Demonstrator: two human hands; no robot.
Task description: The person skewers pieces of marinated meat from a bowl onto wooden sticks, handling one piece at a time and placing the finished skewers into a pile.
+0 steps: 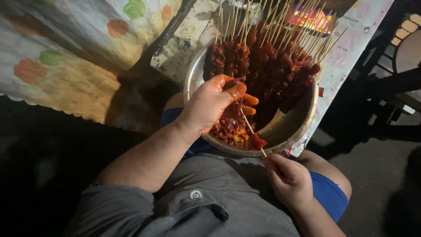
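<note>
Your right hand [289, 180], low over your lap and closest to the lens, pinches the near end of a thin bamboo skewer [250, 127], fingers closed around it. One dark red chunk of marinated meat [257, 141] sits threaded near that end, just above the rim of the round metal bowl [302, 118]. Your left hand [210, 103], smeared with red-orange marinade, curls its fingers together over the skewer's upper end, above the loose pile of raw marinated meat pieces [228, 127] at the bowl's near side. Behind, a stack of finished meat skewers [267, 61] fills the bowl, sticks fanning upward. To the left lies a pale cloth with orange and green blotches [74, 57].
</note>
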